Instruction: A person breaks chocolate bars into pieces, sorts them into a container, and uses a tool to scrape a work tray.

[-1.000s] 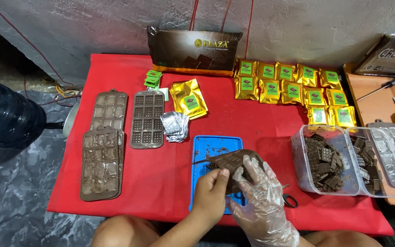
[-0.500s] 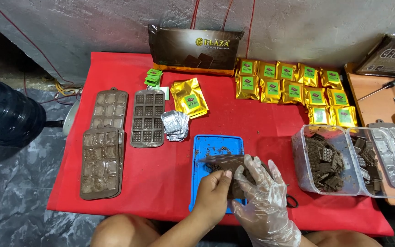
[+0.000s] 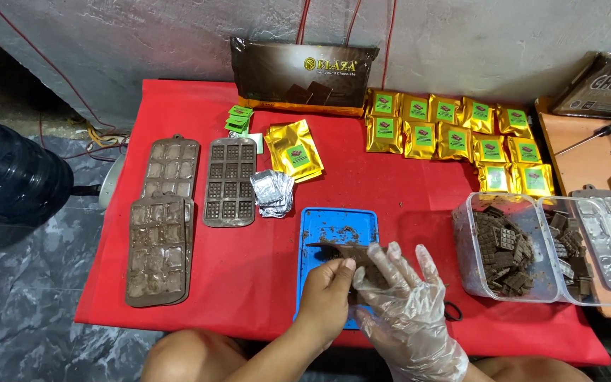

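Chocolate slab (image 3: 362, 260) over blue board (image 3: 339, 225), gripped by bare left hand (image 3: 327, 293), gloved right hand (image 3: 406, 305); knife (image 3: 330, 247) in; tub (image 3: 505, 247) part-filled, moulds (image 3: 229, 181) waiting.

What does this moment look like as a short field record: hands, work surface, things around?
left hand: bare, holds a knife over the blue board
right hand: in a clear glove, grip on a chocolate piece
surface: red cloth
left of board: brown moulds, foil wrappers
right of board: clear tub of chocolate pieces
far edge: gold packets
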